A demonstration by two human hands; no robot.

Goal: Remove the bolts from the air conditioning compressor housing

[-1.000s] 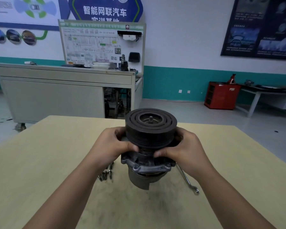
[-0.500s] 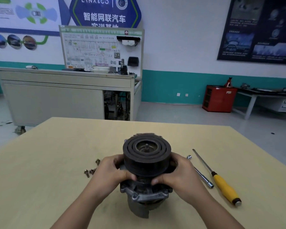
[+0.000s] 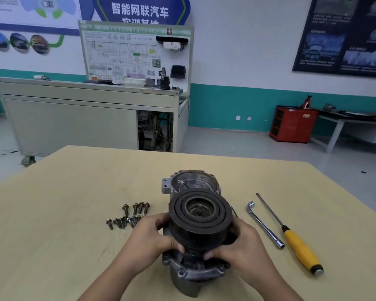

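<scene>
Only two arms and two hands of the person can be seen. The left hand [image 3: 148, 237] and the right hand [image 3: 245, 246] are bare. The left forearm [image 3: 109, 276] and the right forearm [image 3: 276, 283] are bare too, right down to the bottom edge. The arms look smooth and slim. The knuckles make small bumps. The nails are too blurry to see well.

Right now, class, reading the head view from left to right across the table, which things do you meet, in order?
Loose bolts → left hand → compressor, gripped by both hands → right hand → L-shaped socket wrench → yellow-handled screwdriver.
</scene>
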